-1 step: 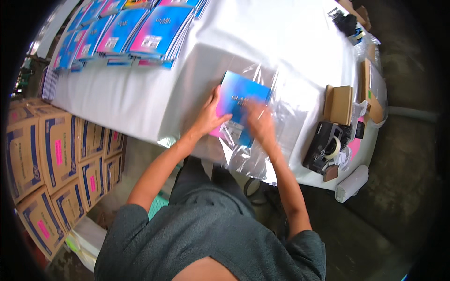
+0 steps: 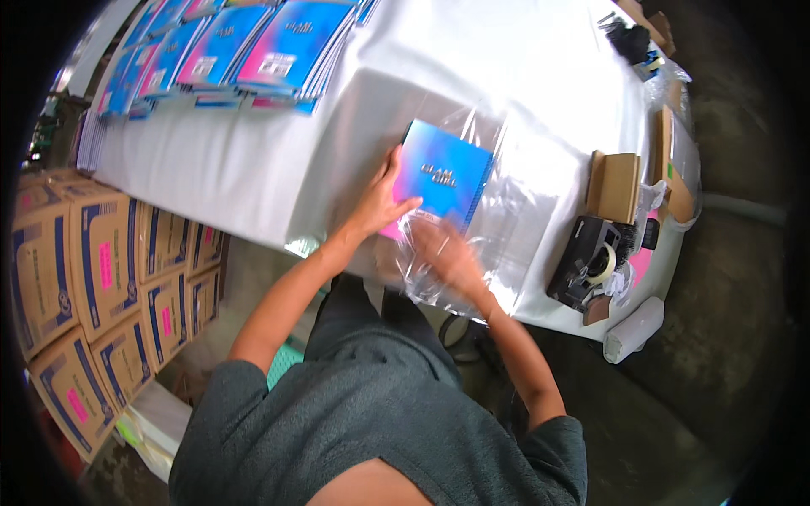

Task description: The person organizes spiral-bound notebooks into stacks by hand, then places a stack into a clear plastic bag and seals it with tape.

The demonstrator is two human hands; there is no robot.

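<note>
A blue and pink notebook (image 2: pixel 443 164) lies tilted on the table, with what looks like a row of binding loops along its right edge. My left hand (image 2: pixel 380 198) grips its left side, thumb on the cover and fingers along the edge. Smeared by motion, my right hand (image 2: pixel 447 253) is over the notebook's near edge; its fingers cannot be made out. Shiny clear plastic film (image 2: pixel 515 198) surrounds the notebook and crumples near the right hand. Whether the notebook is inside the film or on it, I cannot tell.
Stacks of similar notebooks (image 2: pixel 295 42) cover the far left of the white-covered table (image 2: pixel 506 51). At the right stand a black tape dispenser (image 2: pixel 578 261), a cardboard piece (image 2: pixel 613 187) and a white roll (image 2: pixel 633 331). Cardboard boxes (image 2: pixel 105 261) are piled at the left.
My right hand has moved from the notebook's right side down to its near edge, uncovering the cover's middle. The left hand keeps its grip on the notebook.
</note>
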